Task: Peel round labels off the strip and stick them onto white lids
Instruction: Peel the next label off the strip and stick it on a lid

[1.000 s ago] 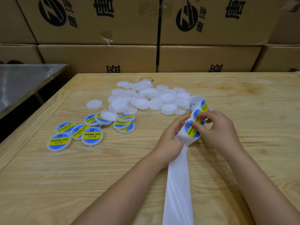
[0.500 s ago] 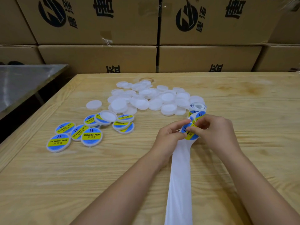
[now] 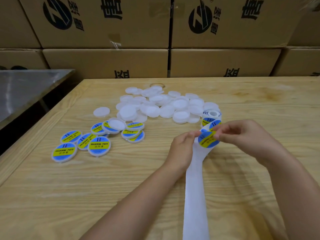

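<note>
Since half a second ago: the round blue-and-yellow paper label [image 3: 207, 140] shows more of its face, and the pinching fingers now sit at its right edge rather than over its middle. A second ago both hands were higher above the table.

The right hand [image 3: 242, 135] pinches that label's right rim between thumb and forefinger. The left hand [image 3: 181, 148] has its fingers curled around the long white backing strip [image 3: 195, 196], gripping it just left of the label. The label lies at the bend of the strip (how much of its back is free cannot be told). The bare strip runs toward the near edge. The coiled roll of labels [image 3: 211, 116] sits just behind the hands.

The pale wooden table [image 3: 52, 196] carries a heap of plain white round plastic lids [image 3: 164, 108] at centre, with the labelled lids [image 3: 98, 146] near-left. To the left is a steel-topped table [image 3: 26, 87]. Stacked brown cardboard boxes [image 3: 103, 63] stand behind.
</note>
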{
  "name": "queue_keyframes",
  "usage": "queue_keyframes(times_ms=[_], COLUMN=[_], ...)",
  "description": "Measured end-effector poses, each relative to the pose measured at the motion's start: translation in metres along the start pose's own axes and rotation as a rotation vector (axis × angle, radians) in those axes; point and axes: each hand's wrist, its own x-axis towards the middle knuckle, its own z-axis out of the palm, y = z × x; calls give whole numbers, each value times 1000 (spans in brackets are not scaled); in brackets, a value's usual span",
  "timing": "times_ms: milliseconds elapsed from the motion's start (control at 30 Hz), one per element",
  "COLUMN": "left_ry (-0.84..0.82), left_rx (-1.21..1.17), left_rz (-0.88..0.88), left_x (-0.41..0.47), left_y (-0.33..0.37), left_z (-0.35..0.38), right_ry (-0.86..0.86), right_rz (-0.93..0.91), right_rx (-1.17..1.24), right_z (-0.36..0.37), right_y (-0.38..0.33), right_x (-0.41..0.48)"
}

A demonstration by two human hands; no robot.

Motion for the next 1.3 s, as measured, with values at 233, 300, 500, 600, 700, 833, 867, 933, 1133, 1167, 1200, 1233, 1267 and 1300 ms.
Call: queue_keyframes(times_ms=[233,300,500,600,700,833,867,933,1133,1167,1200,1233,1267,1300], left_ry=[-30,-44,-73,25,185,69,48,53,114,164,204,227,235,240], left_rx=[523,668,942,649,541,871,950,1050,1225,1238,1253,1268,1275,1275], left_rz=[269,311,463,293,200,270,252,208,232,283,332,368,387,396], left_x=[-5,-4,-6,-3,0,16,22,38,56,55,53,51,49,46], left_y=[-14,-16,-18,-11,-7,-10,-10,-10,-13,-14,-14,-15,-15,-15], left_z=[5,4,8,6,2,1,-1,-6,-4,-4,-5,-5,-6,-6], right_ry=[170,172,249,335,273,236,240,255,247,246,247,249,250,250], right_rz=[-33,-35,90,96,58,52,55,55,20,21,23,25,25,22], right_rx=[390,547,876,980,1066,1106,1115,1140,1144,1141,1137,1131,1122,1114], right_z=[3,10,73,82,81,81,81,79,80,80,79,79,79,79], right_y=[-14,-18,-1,12,21,21,21,22,21,21,21,21,21,21], right_x=[9,14,35,37,40,42,42,42,42,43,43,43,43,43])
